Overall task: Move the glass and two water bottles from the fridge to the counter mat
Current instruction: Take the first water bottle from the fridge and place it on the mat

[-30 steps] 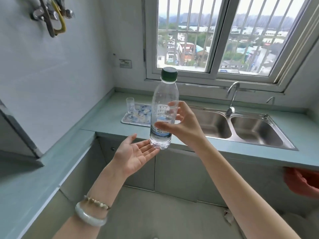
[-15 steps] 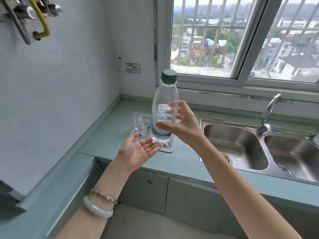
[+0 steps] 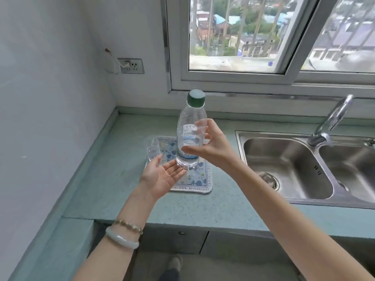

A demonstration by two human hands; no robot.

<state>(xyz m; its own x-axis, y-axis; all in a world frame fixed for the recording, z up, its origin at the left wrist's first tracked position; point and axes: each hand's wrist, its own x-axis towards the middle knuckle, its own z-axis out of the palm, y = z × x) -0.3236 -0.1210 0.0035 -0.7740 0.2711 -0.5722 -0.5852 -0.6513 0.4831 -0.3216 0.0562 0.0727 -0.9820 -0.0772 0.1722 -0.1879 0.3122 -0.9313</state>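
Right hand (image 3: 211, 147) clamped on a water bottle (image 3: 189, 134), upright above the counter mat (image 3: 199, 179).

I see the thumb and fingers curled round the clear, smooth plastic body at its label, below a dark green ridged cap. My left hand (image 3: 162, 177) lies palm up, fingers straight and apart, holding nothing, with its fingertips just beside the bottle's rounded base. A pale bangle (image 3: 121, 238) and a beaded bracelet (image 3: 127, 225) circle that wrist. The small clear glass (image 3: 153, 150) stands upright at the mat's left edge. The mat is rectangular with a blue floral print and lies on a speckled pale green counter (image 3: 113, 191), left of a stainless steel double sink (image 3: 284, 165) with a curved tap (image 3: 332, 120). A wall socket (image 3: 132, 65) and a window (image 3: 233, 78) sit behind.
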